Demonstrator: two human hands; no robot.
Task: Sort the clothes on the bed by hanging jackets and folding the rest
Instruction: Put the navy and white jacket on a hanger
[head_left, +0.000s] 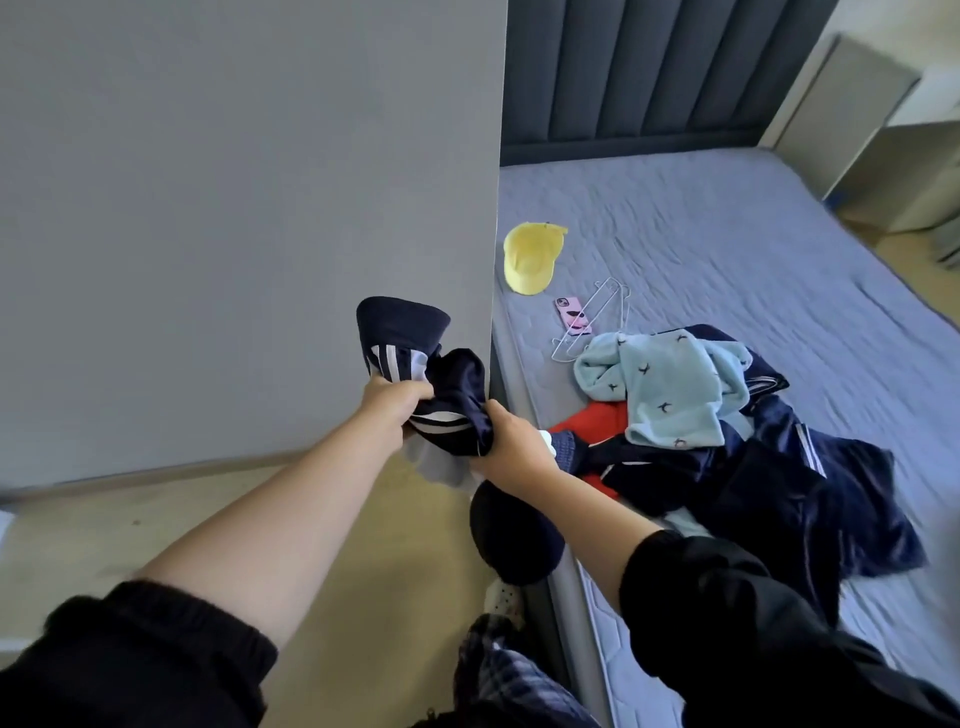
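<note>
**Head cam: striped navy piece bunched in both hands, pile not sorted yet**

Head view, nearest first: black sleeves are pushed up both forearms. The left hand (395, 410) and right hand (511, 441) both have their fingers curled tight round a scrunched-up navy fabric garment with white stripes (410, 338). It's held up off the near left edge of the bed, over the floor, in front of a plain grey wall panel (234, 208). One ribbed end sticks up past the left hand, which looks like a cuff to me.

Just right of the hands, the pile sits on the grey-blue quilted mattress (753, 234). There's a red garment (597, 421) and a shiny navy garment (779, 493) spreading right, with a pale blue fleecy piece with small dark marks (670, 389) on top. Farther back are white wire hangers (597, 317) overlapping a pink phone (574, 314), then a yellow cap (532, 257), then the dark padded headboard (649, 67).

My guess is the sorting's at an early stage and this piece is still being figured out. It's probably a track jacket, though I can't be sure while it's scrunched. If so, it needs shaking open and the shoulders finding. Then one hand has to let go to fetch a hanger.
</note>
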